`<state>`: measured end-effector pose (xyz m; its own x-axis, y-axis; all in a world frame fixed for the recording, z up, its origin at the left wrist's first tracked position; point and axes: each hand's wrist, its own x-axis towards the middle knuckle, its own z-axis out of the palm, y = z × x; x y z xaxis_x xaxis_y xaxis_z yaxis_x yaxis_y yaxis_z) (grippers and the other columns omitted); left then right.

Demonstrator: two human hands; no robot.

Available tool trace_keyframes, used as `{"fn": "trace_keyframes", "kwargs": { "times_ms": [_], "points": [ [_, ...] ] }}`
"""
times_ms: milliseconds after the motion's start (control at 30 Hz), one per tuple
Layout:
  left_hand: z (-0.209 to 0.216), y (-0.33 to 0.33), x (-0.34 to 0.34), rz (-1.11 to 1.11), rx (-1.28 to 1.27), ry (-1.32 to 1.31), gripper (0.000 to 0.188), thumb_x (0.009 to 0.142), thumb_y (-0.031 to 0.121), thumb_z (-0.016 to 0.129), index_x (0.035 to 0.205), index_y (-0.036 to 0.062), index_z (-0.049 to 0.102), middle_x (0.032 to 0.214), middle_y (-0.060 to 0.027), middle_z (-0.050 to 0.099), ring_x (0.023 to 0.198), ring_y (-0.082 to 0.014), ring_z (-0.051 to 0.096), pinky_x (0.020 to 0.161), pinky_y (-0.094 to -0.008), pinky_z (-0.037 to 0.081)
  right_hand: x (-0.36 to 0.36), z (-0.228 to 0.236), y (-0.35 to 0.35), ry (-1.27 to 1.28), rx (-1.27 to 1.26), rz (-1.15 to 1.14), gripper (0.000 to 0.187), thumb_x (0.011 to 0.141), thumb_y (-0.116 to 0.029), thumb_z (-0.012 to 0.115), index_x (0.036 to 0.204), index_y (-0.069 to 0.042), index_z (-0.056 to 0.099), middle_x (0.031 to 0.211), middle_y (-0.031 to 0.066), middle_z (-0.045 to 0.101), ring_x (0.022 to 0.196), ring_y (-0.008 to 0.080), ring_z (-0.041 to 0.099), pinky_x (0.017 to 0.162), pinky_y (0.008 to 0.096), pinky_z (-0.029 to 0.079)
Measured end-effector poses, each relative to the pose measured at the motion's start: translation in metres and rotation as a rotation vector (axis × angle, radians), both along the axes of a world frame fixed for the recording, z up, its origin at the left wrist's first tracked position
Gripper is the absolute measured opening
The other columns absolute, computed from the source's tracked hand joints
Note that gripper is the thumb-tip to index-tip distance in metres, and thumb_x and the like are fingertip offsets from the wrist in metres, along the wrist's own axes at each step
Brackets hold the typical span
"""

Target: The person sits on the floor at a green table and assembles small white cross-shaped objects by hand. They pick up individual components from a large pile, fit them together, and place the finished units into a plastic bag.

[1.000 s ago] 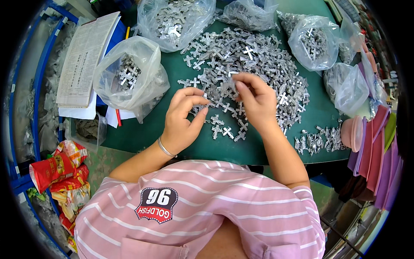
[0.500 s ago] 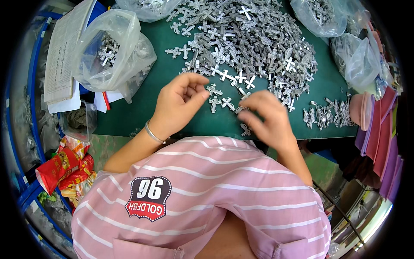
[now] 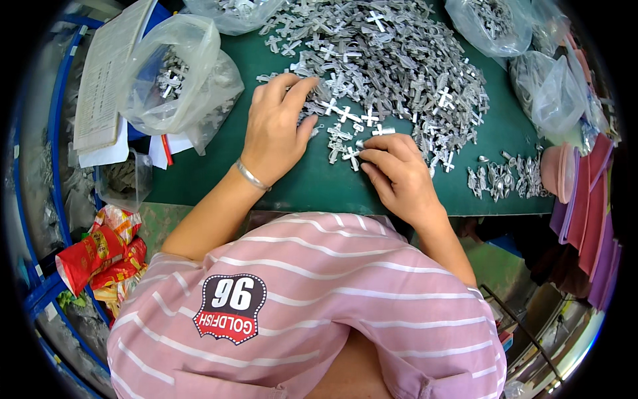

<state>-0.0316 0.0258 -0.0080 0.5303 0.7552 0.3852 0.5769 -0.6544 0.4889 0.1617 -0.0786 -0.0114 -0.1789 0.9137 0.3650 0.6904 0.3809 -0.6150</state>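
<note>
A large heap of small silver-grey metal crosses (image 3: 399, 73) covers the far middle of the green table. My left hand (image 3: 276, 126) rests at the heap's left edge, its thumb and fingers apart and the fingertips touching the crosses there. Several loose pieces lie between my hands, among them a bright cross (image 3: 352, 157) close to my right fingertips. My right hand (image 3: 402, 174) is low over the table in front of the heap, fingers bent and slightly apart. Its fingertips touch or nearly touch the small pieces; I see nothing held in it.
An open plastic bag (image 3: 169, 80) of metal pieces stands at the left, with a clear plastic box (image 3: 125, 179) below it. More bags (image 3: 492, 30) are at the far right. A separate cluster of metal pieces (image 3: 508, 176) lies near the right table edge, beside pink cups (image 3: 557, 171).
My left hand has moved forward to the heap's edge and its fingers have spread. My right hand has come down and settled by the loose pieces. A piece near the front edge no longer shows.
</note>
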Motion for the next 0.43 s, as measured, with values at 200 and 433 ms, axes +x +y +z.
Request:
{"fn": "trace_keyframes", "kwargs": {
  "times_ms": [200, 433],
  "points": [
    [-0.006, 0.011, 0.000, -0.015, -0.179, -0.209, 0.019, 0.070, -0.004, 0.064, 0.086, 0.0011, 0.056, 0.095, -0.0102, 0.053, 0.067, -0.0184, 0.056, 0.059, -0.0261, 0.046, -0.019, 0.010, 0.042, 0.002, 0.059, -0.090, 0.023, 0.069, -0.002, 0.065, 0.091, -0.002, 0.059, 0.088, 0.0098, 0.056, 0.081, 0.0291, 0.054, 0.070, 0.0361, 0.045],
    [-0.007, 0.002, -0.016, 0.030, -0.200, -0.212, 0.015, 0.068, -0.002, 0.065, 0.081, 0.0036, 0.059, 0.097, -0.0128, 0.055, 0.080, -0.0272, 0.058, 0.075, -0.0330, 0.048, -0.031, -0.002, 0.076, -0.097, -0.010, -0.023, 0.024, 0.071, -0.001, 0.063, 0.094, -0.003, 0.059, 0.091, 0.0125, 0.056, 0.086, 0.0294, 0.056, 0.072, 0.0348, 0.046]
  ]
}}
